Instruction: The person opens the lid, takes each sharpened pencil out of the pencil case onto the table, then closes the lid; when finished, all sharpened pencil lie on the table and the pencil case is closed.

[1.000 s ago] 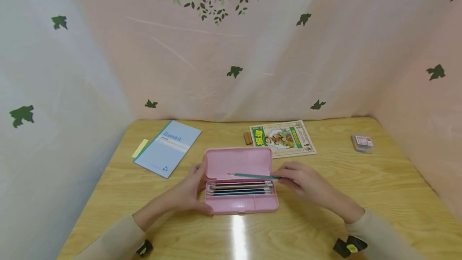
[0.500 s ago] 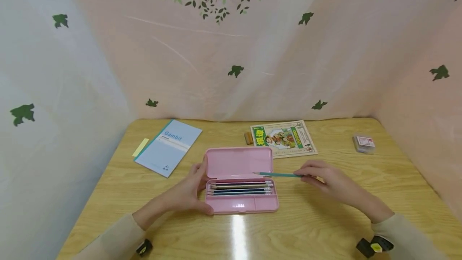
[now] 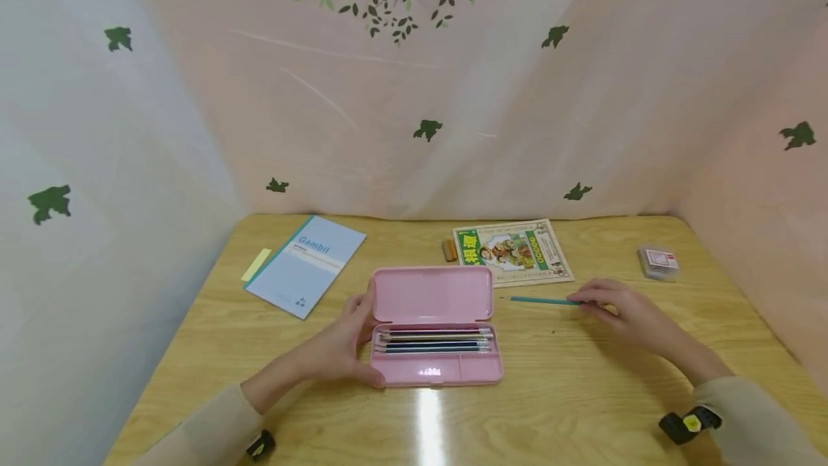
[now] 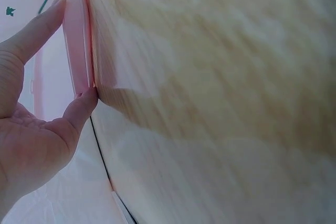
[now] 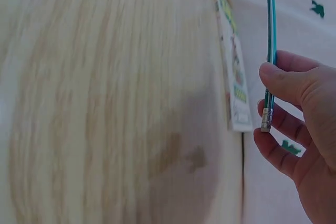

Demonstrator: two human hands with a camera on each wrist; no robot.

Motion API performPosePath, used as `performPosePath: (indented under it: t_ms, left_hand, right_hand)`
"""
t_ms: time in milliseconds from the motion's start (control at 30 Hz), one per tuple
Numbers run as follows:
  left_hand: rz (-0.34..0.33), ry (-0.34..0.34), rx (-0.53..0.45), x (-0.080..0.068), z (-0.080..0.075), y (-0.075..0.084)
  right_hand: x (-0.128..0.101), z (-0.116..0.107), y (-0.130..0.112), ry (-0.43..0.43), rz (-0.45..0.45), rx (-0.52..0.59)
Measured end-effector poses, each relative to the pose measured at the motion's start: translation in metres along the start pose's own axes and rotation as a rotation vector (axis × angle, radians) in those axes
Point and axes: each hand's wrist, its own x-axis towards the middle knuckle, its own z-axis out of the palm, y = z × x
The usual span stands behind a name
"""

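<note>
A pink pencil case [image 3: 432, 295] lies open, its lid tipped back, with several pencils [image 3: 430, 346] side by side in the rear compartment. My left hand [image 3: 336, 351] holds the case by its left end, thumb at the front corner and fingers by the lid. In the left wrist view, thumb and a finger span the side of the case [image 4: 77, 40]. Right of the case, my right hand [image 3: 627, 316] pinches a teal pencil [image 3: 542, 300] near its eraser end, point facing left. The right wrist view shows the metal ferrule of this pencil [image 5: 271, 19] between the fingers.
A blue notebook [image 3: 307, 265] and a yellow strip [image 3: 256, 265] lie at the back left. Behind the case are a colourful booklet [image 3: 514, 254] and a small orange-brown block [image 3: 449, 250]. A small clear box [image 3: 658, 262] stands at the back right.
My right hand has carried the teal pencil rightward, from over the case to beside it above the table. The left hand stays on the case.
</note>
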Motion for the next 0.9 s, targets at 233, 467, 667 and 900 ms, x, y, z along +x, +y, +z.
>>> performPosePath:
  t_ms: [233,467,667,900]
  left_hand:
    - [-0.007,-0.001,0.011,0.002,-0.001,0.001]
    - [0.002,-0.004,-0.023,0.002,-0.001,0.0]
    - [0.005,-0.007,-0.025,0.002,0.0,-0.001]
    - [-0.015,-0.005,-0.001,0.0,-0.001,0.0]
  right_hand:
    - [-0.013,-0.001,0.02,-0.06,0.115,-0.02]
    - [-0.02,0.0,0.033,-0.084,0.149,-0.052]
    - [-0.021,0.0,0.039,-0.086,0.136,-0.085]
    - [-0.023,0.001,0.046,-0.091,0.136,-0.123]
